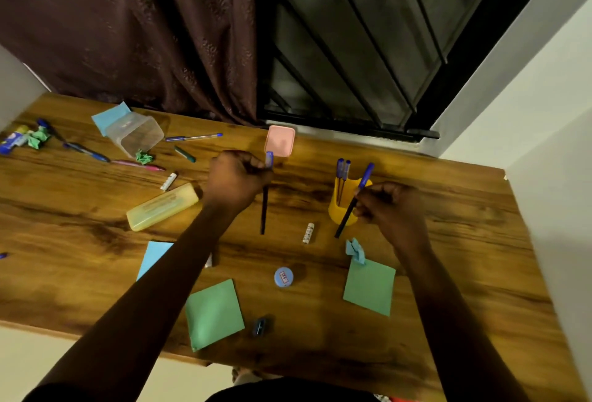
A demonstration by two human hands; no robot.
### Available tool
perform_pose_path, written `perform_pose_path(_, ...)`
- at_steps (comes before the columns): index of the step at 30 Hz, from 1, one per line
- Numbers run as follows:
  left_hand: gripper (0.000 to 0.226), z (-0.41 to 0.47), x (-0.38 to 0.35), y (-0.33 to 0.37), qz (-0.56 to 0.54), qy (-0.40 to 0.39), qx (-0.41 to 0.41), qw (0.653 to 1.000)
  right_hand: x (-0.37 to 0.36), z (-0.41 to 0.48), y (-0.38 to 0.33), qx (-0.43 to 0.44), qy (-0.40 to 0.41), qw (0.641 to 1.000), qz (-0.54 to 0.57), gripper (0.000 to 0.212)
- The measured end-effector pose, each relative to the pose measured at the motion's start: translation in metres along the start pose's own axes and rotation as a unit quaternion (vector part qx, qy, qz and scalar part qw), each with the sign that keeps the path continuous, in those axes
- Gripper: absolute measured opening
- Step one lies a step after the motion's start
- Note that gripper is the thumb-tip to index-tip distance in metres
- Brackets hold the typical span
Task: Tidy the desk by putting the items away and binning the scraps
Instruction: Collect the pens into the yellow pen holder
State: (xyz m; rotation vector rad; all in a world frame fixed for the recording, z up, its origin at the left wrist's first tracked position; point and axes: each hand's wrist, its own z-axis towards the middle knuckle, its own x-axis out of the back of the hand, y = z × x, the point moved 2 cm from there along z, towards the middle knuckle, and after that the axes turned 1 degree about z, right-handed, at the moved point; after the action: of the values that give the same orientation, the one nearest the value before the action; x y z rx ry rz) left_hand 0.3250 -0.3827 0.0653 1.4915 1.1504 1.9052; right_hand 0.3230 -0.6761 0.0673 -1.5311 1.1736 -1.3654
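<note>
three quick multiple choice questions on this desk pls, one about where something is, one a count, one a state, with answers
1. Where does the crumpled blue scrap lie?
A. on the window ledge
B. at the far corner of the right green paper square
C. on the floor

2. How many pens stand in the yellow pen holder?
A. none
B. two
C. five

3. How is the clear plastic container placed?
A. lying on its side
B. upright with a lid on
C. stacked on the pencil case

Answers:
1 B, the scrap touches that square's far corner.
2 B, two blue caps stick out of the holder.
3 A, it lies tipped over.
</note>
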Motion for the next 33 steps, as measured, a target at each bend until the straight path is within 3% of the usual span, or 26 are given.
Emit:
perform_pose_path(4, 0.009, -0.007, -0.035, 0.034, -0.136, -0.012, 0.005, 0.991, 0.014, 0.011, -0.01, 0.056, 0.032, 0.998, 0.018, 0.01)
perform_pose_path(8, 0.009, -0.011, -0.064, 0.06, -0.195, -0.023, -0.018, 0.98, 0.016, 0.023, -0.017, 0.116, 0.063, 0.991, -0.031, 0.01)
perform_pose_path(12, 0.01, -0.011, -0.084, 0.073, -0.18, -0.014, -0.046, 0.983, 0.01, 0.033, -0.018, 0.178, 0.081, 0.969, -0.151, 0.012)
perform_pose_path(16, 0.009, -0.014, -0.103, 0.069, -0.168, -0.035, -0.042, 0.984, -0.005, 0.038, -0.005, 0.194, 0.036, 0.949, -0.245, 0.011)
perform_pose_path(21, 0.008, -0.015, -0.121, 0.045, -0.139, -0.075, -0.004, 0.988, -0.02, 0.044, 0.017, 0.174, -0.026, 0.949, -0.263, 0.016)
perform_pose_path(24, 0.006, -0.017, -0.125, 0.037, -0.114, -0.077, -0.005, 0.99, -0.024, 0.043, 0.022, 0.158, -0.024, 0.947, -0.278, 0.023)
perform_pose_path(33, 0.01, -0.019, -0.115, 0.029, -0.101, -0.092, -0.012, 0.991, -0.024, 0.041, 0.027, 0.15, -0.01, 0.946, -0.289, 0.015)
